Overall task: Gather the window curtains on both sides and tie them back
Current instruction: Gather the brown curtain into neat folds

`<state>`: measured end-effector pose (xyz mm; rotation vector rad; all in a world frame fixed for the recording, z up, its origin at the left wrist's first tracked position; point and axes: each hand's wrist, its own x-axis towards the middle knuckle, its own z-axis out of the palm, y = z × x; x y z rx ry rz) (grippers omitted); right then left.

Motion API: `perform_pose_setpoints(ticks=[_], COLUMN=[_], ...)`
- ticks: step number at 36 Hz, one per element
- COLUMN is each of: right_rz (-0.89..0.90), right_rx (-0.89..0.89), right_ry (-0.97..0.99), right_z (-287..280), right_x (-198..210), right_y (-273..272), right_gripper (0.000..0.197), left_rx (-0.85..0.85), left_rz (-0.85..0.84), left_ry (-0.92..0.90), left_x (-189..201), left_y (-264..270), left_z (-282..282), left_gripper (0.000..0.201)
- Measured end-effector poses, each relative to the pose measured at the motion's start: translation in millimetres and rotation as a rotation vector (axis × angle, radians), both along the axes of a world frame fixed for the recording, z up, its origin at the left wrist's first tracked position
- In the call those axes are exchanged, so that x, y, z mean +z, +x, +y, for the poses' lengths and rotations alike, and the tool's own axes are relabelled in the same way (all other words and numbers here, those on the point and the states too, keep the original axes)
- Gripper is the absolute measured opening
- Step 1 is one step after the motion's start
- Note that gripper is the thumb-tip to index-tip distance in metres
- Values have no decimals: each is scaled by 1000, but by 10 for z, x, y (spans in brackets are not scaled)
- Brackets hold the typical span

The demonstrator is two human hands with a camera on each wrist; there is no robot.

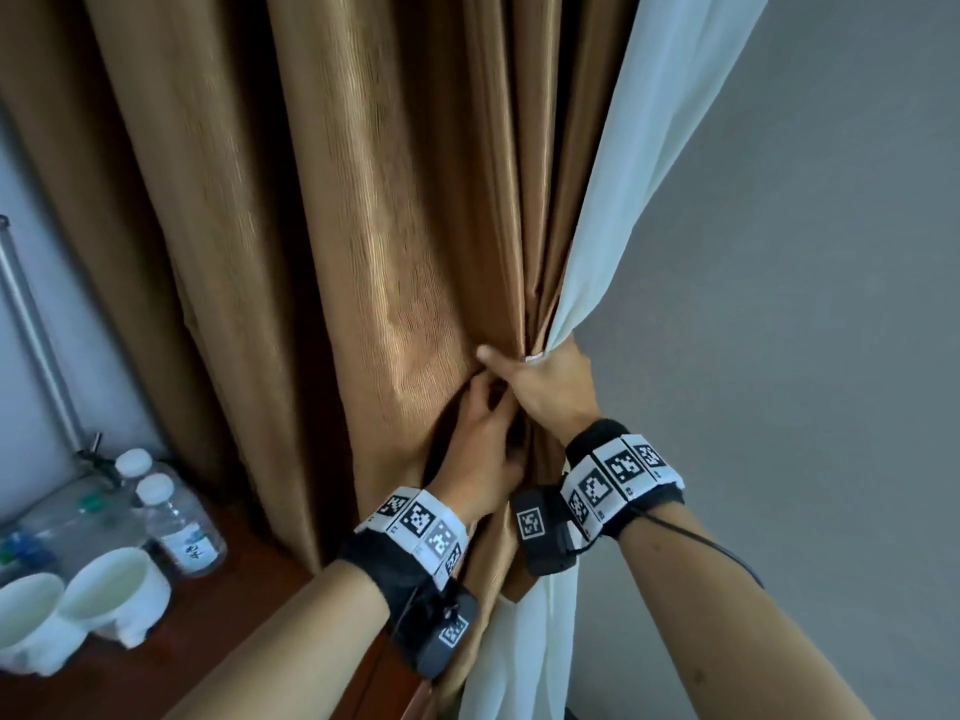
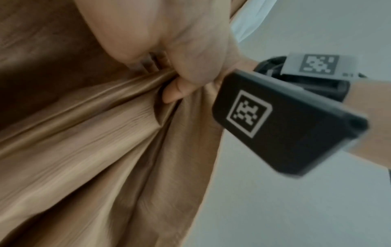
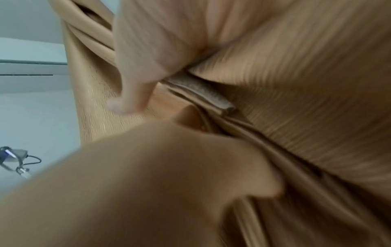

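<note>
Left hand, right hand clutching brown curtain.

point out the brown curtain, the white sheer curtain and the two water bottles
brown curtain (image 1: pixel 363 226), head view, on a broad front fold.
white sheer curtain (image 1: pixel 639 163), head view, on its upper stretch above the hands.
water bottles (image 1: pixel 176 522), head view, on the nearer bottle's body.

brown curtain: woven cloth, finely ribbed, faint satin sheen. white curtain: thin, matt, smooth fabric. worktop: dark reddish wood, slightly glossy. cups: white glazed ceramic. bottles: clear plastic, white caps. wall: grey, matt.
</note>
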<state>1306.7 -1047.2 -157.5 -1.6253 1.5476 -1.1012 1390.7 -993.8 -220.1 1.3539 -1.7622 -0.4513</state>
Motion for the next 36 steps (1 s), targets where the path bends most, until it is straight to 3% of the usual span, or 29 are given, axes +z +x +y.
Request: perform_pose_setpoints(ticks=[3,7,10,13,16,19,22,24,29,32,36], right_rz=[12,50,54,54,40,24,28,38,79,93,2], right_rx=[-152,-147,-168,-173,-174,-174,-175,-175,-109,-17,82], right_ry=[-50,-34,10,24,14,8,12,8,11,24,-31], right_z=[-60,-109,-144,-140,-130,-125,-120,-111,-110,-65,29], right_x=[-5,46,57,49,22,9,1,9,-7,-35,-23], right_y=[-26,2,32,71,85,79,82,92,80,46,-64], right_gripper=[49,42,40,41,43,42,41,40,39,40,58], left_rx=[-132,51,159,325,650,895,803,683,560,496,400], left_rz=[20,8,41,45,69,174,485,564,334,223,178], left_ry=[-8,-189,-335,-440,-523,-429,-102,14,-31,54,146], left_x=[48,410,756,952,933,831,807,782,632,490,307], left_y=[98,349,548,777,991,1077,999,902,526,320,211], left_z=[-12,-127,-168,-176,-166,-131,-153,-209,-218,-221,-277], left_gripper=[70,40,31,33,40,79,113,99,30,23,20])
